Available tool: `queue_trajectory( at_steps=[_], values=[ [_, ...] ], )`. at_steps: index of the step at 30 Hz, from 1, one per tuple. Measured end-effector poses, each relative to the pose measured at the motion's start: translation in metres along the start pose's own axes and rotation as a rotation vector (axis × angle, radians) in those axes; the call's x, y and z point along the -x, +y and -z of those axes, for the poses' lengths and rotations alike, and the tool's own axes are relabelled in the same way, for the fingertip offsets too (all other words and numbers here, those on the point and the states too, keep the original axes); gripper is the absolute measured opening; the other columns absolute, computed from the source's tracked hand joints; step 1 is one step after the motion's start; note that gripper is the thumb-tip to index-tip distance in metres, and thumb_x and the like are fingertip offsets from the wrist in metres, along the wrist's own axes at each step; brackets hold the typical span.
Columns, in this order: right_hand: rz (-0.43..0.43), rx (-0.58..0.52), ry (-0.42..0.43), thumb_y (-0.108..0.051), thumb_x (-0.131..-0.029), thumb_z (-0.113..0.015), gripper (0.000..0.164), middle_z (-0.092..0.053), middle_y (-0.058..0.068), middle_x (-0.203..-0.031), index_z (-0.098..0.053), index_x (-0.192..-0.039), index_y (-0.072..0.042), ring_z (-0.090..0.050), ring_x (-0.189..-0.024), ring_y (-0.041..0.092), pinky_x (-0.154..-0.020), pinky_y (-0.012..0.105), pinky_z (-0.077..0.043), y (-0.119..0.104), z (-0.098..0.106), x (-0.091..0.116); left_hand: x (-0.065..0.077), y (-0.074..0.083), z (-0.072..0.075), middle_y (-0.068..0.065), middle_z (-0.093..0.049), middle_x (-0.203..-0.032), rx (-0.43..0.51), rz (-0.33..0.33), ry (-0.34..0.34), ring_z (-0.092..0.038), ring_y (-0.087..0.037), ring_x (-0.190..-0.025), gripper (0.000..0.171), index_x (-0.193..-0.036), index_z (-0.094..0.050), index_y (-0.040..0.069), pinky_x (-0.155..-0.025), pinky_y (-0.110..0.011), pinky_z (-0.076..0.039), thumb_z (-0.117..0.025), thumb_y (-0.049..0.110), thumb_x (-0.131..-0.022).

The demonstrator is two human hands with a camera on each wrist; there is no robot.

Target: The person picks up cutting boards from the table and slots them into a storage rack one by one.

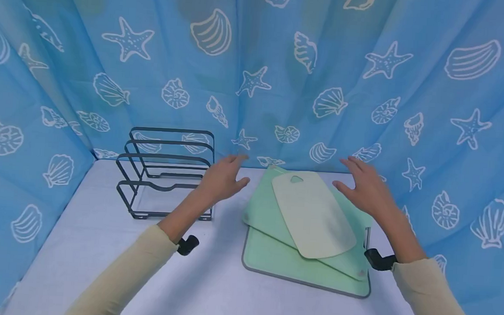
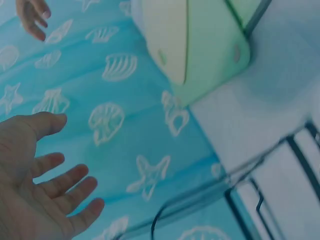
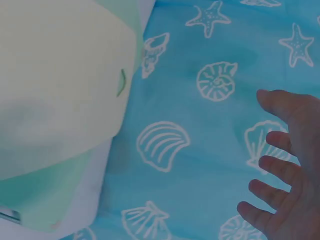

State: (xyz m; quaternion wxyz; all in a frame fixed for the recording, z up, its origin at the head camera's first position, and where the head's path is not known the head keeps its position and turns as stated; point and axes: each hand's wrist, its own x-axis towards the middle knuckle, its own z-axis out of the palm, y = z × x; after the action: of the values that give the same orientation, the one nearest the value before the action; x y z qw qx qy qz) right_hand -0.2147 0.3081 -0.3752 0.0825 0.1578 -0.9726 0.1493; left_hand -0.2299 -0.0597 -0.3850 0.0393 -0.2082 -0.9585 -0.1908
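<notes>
Cutting boards [image 1: 310, 228], a white one [image 1: 313, 216] atop two green ones [image 1: 272, 257], lie between the spread left hand [image 1: 222, 179], near a black metal rack [image 1: 162, 187], and spread right hand [image 1: 367, 188].

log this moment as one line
cream board on green board on gray-rimmed green board | left hand: empty, near black rack | right hand: empty, near green board

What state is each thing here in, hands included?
Left hand: raised, holding nothing
Right hand: raised, holding nothing
White board: lying on top
Middle green board: partly covered
Bottom green board: lowest, mostly covered
Rack: upright
Curtain: hanging, creased
</notes>
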Motion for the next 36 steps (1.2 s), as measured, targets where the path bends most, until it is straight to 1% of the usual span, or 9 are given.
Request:
queue_trajectory(
  at_steps=[4, 9, 14, 18, 20, 27, 31, 34, 36],
  values=[
    [-0.032, -0.038, -0.013, -0.024, -0.094, -0.070, 0.064, -0.043, 0.030, -0.145, -0.043, -0.145, 0.004, -0.037, -0.133, 0.050, -0.103, 0.067, -0.034, 0.009, -0.007, 0.009, -0.004, 0.009, -0.021, -0.019, -0.052, -0.142, 0.054, -0.009, -0.092, -0.054, -0.035, -0.125, 0.063, -0.149, -0.043, 0.006, -0.095, -0.048, -0.051, -0.069, 0.028, -0.096],
    [-0.088, -0.099, -0.051, -0.022, -0.094, -0.070, 0.065, -0.043, 0.030, -0.145, -0.042, -0.145, 0.007, -0.037, -0.133, 0.050, -0.104, 0.066, -0.033, 0.019, -0.015, 0.021, -0.012, 0.018, -0.046, -0.015, -0.050, -0.145, 0.146, 0.024, -0.184, -0.051, -0.030, -0.130, 0.064, -0.151, -0.041, 0.009, -0.098, -0.047, -0.048, -0.068, 0.028, -0.096],
    [-0.168, -0.119, -0.087, -0.021, -0.093, -0.071, 0.066, -0.042, 0.032, -0.144, -0.042, -0.144, 0.007, -0.037, -0.132, 0.051, -0.103, 0.067, -0.034, 0.029, -0.025, 0.032, -0.021, 0.024, -0.067, -0.013, -0.055, -0.138, 0.245, 0.054, -0.225, -0.054, -0.027, -0.125, 0.061, -0.150, -0.043, 0.010, -0.094, -0.045, -0.050, -0.068, 0.027, -0.097],
    [-0.214, -0.143, -0.110, -0.022, -0.092, -0.072, 0.067, -0.042, 0.034, -0.143, -0.042, -0.143, 0.009, -0.037, -0.132, 0.053, -0.103, 0.067, -0.033, 0.035, -0.035, 0.042, -0.030, 0.026, -0.082, -0.014, -0.057, -0.136, 0.310, 0.057, -0.262, -0.055, -0.027, -0.124, 0.059, -0.148, -0.043, 0.009, -0.094, -0.044, -0.050, -0.068, 0.026, -0.097],
    [-0.237, -0.162, -0.119, -0.022, -0.092, -0.072, 0.067, -0.043, 0.035, -0.142, -0.042, -0.143, 0.010, -0.038, -0.130, 0.053, -0.102, 0.067, -0.035, 0.038, -0.040, 0.047, -0.034, 0.026, -0.089, -0.016, -0.057, -0.135, 0.340, 0.056, -0.281, -0.055, -0.028, -0.123, 0.059, -0.148, -0.044, 0.007, -0.094, -0.044, -0.050, -0.067, 0.025, -0.097],
    [-0.292, -0.241, -0.136, -0.025, -0.093, -0.071, 0.068, -0.045, 0.034, -0.140, -0.041, -0.143, 0.009, -0.046, -0.124, 0.053, -0.091, 0.064, -0.046, 0.049, -0.056, 0.068, -0.044, 0.024, -0.109, -0.021, -0.057, -0.133, 0.415, 0.054, -0.325, -0.055, -0.031, -0.122, 0.057, -0.146, -0.045, 0.002, -0.097, -0.042, -0.048, -0.066, 0.022, -0.097],
    [-0.332, -0.278, -0.165, -0.026, -0.094, -0.071, 0.068, -0.044, 0.034, -0.142, -0.040, -0.144, 0.009, -0.045, -0.126, 0.053, -0.089, 0.061, -0.048, 0.057, -0.068, 0.082, -0.048, 0.023, -0.118, -0.022, -0.057, -0.134, 0.446, 0.056, -0.339, -0.054, -0.033, -0.123, 0.056, -0.145, -0.045, 0.001, -0.099, -0.044, -0.047, -0.066, 0.021, -0.097],
    [-0.370, -0.314, -0.183, -0.026, -0.094, -0.070, 0.069, -0.042, 0.034, -0.142, -0.039, -0.145, 0.009, -0.043, -0.127, 0.053, -0.089, 0.061, -0.049, 0.061, -0.077, 0.092, -0.050, 0.023, -0.124, -0.023, -0.056, -0.134, 0.464, 0.074, -0.348, -0.053, -0.034, -0.124, 0.057, -0.145, -0.045, 0.001, -0.100, -0.045, -0.046, -0.066, 0.021, -0.097],
    [-0.387, -0.329, -0.177, -0.026, -0.094, -0.070, 0.069, -0.042, 0.035, -0.141, -0.039, -0.144, 0.010, -0.044, -0.126, 0.054, -0.090, 0.061, -0.048, 0.063, -0.082, 0.098, -0.051, 0.023, -0.128, -0.023, -0.055, -0.135, 0.469, 0.091, -0.354, -0.052, -0.034, -0.125, 0.057, -0.146, -0.044, 0.001, -0.101, -0.045, -0.045, -0.066, 0.021, -0.097]
  ],
)
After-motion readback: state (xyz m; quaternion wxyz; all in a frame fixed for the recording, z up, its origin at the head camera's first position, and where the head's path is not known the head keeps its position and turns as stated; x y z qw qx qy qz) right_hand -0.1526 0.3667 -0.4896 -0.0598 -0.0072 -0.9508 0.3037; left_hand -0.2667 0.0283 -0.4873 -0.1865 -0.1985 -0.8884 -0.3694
